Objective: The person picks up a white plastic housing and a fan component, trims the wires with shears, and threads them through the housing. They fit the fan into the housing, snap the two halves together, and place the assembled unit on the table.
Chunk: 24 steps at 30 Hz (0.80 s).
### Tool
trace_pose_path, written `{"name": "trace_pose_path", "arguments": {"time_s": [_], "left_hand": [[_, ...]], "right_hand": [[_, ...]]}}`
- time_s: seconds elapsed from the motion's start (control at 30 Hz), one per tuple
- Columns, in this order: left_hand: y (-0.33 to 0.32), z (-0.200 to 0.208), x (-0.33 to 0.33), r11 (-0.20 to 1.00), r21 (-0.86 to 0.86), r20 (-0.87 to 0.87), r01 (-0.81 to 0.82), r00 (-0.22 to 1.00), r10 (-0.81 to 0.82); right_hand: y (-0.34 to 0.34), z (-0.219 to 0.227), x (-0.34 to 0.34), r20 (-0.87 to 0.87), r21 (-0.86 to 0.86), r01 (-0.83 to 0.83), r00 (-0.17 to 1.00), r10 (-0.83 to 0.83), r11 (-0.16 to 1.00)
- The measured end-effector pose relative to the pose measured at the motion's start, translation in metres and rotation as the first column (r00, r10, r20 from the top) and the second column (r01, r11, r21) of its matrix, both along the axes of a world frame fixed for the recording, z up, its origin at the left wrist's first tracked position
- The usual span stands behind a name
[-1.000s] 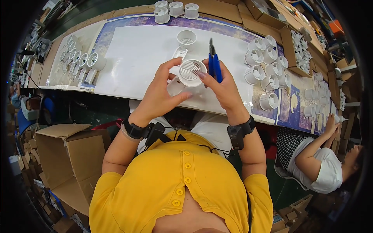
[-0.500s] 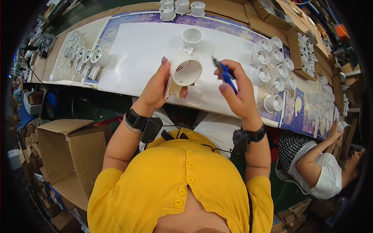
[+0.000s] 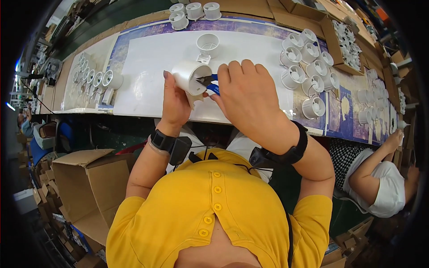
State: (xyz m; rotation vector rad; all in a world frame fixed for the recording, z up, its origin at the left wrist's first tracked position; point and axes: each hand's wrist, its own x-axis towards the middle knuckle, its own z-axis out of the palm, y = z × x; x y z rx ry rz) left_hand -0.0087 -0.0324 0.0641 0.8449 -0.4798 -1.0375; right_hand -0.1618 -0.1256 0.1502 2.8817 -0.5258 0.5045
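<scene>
Head view: the left hand (image 3: 175, 102) has its grip closed round a white plastic cylinder (image 3: 191, 77), held above the white sheet (image 3: 147, 67) on the worktop (image 3: 313, 111). The right hand (image 3: 248, 91), just beside the cylinder, grips blue-handled cutters (image 3: 209, 81) whose tips reach into the cylinder's open end.

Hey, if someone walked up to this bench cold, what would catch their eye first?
Probably the two hands at the centre: the left hand grips a white plastic cylinder tilted on its side, while the right hand pokes blue-handled pliers into its open end. Next, the cluster of similar white parts to the right on the white mat, and the open cardboard box at lower left.
</scene>
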Motion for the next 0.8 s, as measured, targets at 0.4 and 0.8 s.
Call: {"name": "trace_pose_path", "arguments": {"time_s": [0.4, 0.8], "left_hand": [[-0.005, 0.000, -0.006, 0.992, -0.042, 0.103, -0.119, 0.987, 0.123], [-0.004, -0.056, 0.017, 0.966, -0.062, 0.164, -0.250, 0.953, 0.256]], "right_hand": [[0.004, 0.005, 0.015, -0.195, -0.117, -0.019, 0.981, -0.004, 0.993], [-0.014, -0.037, 0.057, -0.149, 0.158, -0.087, 0.983, 0.110, 0.984]]}}
